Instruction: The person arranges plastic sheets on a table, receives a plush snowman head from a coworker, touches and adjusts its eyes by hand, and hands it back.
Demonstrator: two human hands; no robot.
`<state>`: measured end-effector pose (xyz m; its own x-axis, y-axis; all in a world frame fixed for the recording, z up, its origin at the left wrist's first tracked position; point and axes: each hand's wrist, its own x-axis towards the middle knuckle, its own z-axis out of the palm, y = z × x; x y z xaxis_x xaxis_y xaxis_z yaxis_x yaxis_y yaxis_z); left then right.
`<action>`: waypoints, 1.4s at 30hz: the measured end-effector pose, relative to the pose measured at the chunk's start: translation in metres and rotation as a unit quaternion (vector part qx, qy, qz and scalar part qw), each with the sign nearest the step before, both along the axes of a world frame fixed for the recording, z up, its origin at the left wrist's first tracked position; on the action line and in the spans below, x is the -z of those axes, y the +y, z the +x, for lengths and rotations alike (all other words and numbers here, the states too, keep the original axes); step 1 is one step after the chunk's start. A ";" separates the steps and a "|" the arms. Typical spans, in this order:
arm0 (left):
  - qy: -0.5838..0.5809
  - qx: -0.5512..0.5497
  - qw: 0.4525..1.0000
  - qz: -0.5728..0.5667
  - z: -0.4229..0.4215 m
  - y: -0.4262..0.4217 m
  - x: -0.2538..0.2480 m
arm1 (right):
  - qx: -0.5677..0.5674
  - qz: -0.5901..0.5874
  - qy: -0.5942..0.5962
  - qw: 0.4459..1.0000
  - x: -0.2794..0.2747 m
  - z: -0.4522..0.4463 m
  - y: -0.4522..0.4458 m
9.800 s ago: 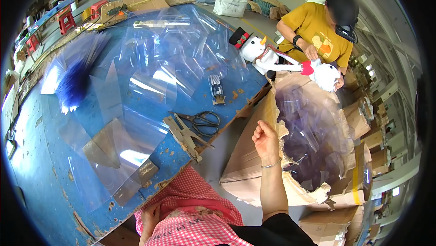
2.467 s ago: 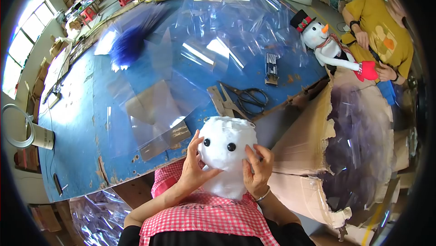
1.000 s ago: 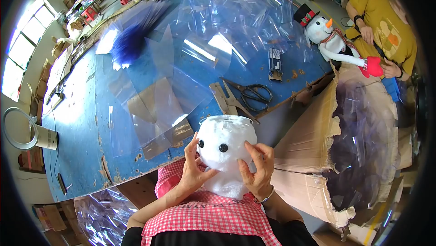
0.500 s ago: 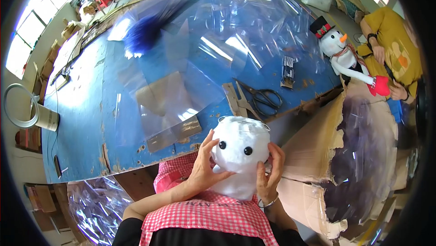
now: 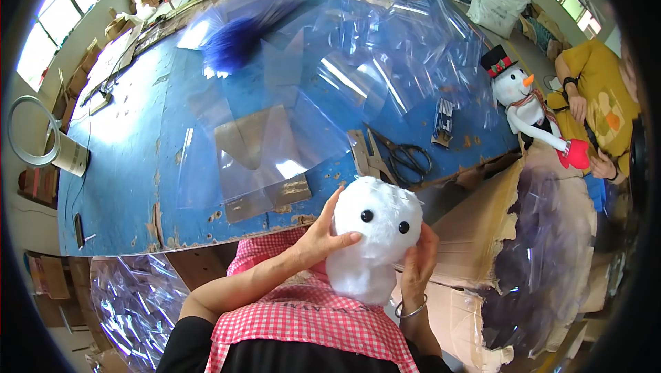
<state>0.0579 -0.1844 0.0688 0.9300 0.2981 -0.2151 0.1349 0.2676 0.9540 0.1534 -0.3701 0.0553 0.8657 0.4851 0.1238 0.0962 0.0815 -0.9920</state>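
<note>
A white plush snowman head [image 5: 375, 211] with two black button eyes is held over my lap, tilted so that its right-hand eye sits lower. My left hand [image 5: 322, 237] grips its left side, the thumb pressed across the front below one eye. Against the opposite side, my right hand [image 5: 418, 263] has its thumb in front and its fingers wrapped behind. The white lower part of the plush rests on a red-and-white checked apron [image 5: 303, 321]. Just beyond the head, black-handled scissors [image 5: 407, 160] lie on the blue table [image 5: 144, 166].
Clear plastic sheets [image 5: 275, 142] and a blue fibre bundle [image 5: 237, 39] lie on the table. A finished snowman [image 5: 516, 94] in a black hat sits at the right edge, by another person [image 5: 599, 101]. An open cardboard box [image 5: 475, 221] stands at right, a white bucket [image 5: 71, 153] at left.
The snowman head has moved slightly right in view and tilted, its eyes now on a slant. Both hands keep hold of it. The whole view has shifted slightly.
</note>
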 end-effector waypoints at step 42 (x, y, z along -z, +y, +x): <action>-0.007 -0.039 0.990 0.135 -0.008 -0.007 -0.021 | -0.045 0.074 0.047 0.995 -0.006 0.000 0.004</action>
